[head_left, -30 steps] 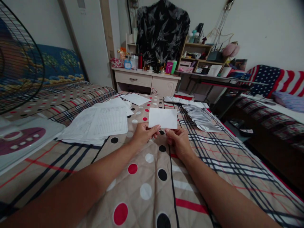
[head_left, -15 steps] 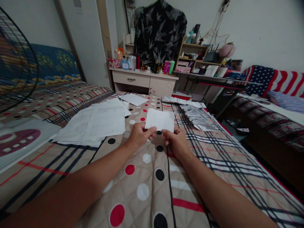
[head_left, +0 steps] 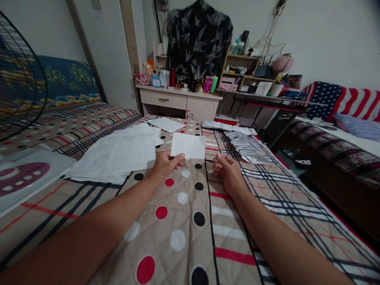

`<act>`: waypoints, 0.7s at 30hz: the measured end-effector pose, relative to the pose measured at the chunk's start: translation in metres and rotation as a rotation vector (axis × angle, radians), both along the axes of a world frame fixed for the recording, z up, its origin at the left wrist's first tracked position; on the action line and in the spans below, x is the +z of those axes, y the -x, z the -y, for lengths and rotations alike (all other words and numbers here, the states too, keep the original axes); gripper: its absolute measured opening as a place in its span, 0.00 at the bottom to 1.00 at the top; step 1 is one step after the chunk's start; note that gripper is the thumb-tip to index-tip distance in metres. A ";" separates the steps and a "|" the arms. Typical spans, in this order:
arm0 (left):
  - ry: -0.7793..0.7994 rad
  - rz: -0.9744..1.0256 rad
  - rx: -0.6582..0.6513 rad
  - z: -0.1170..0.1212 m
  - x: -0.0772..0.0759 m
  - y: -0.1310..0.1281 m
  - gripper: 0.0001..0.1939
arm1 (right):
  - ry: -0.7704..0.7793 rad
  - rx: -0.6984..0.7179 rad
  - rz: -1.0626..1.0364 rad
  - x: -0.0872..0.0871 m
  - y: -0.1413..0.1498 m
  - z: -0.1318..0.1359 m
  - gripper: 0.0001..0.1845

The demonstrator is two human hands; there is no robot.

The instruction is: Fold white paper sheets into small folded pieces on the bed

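Note:
A blank white sheet of paper is held up over the bed by its lower left corner. My left hand pinches that corner, thumb in front. To the right of the sheet and apart from it is my right hand, its fingers curled in towards the thumb; nothing shows between them. Left of my left hand lies a spread pile of lined, written papers. Beyond my right hand is a fanned stack of folded paper strips.
A patterned quilt covers the bed. Another white sheet lies near its far edge, and a plastic bag at the left. Behind stands a drawer cabinet with bottles on top. A fan is at the far left.
My right hand has let go of the sheet and moved slightly right, its fingers curling in. My left hand has carried the sheet a little to the left.

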State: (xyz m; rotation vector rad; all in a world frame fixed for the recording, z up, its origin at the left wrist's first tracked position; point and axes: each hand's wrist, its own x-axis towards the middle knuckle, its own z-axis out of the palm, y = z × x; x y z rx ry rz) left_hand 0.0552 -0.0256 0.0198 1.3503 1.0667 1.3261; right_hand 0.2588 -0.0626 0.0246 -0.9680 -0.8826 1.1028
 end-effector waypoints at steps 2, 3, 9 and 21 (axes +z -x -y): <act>0.042 -0.067 -0.099 0.005 0.000 -0.005 0.14 | -0.018 0.055 0.094 0.000 0.007 0.003 0.20; 0.064 -0.104 -0.169 0.008 0.000 -0.007 0.15 | -0.031 0.064 0.130 0.000 0.011 0.005 0.22; 0.006 -0.149 -0.289 0.013 0.001 -0.012 0.14 | 0.072 0.209 0.221 -0.002 0.019 0.011 0.23; -0.128 -0.360 -0.275 0.011 -0.003 -0.011 0.30 | 0.118 0.140 0.281 -0.005 0.021 0.012 0.26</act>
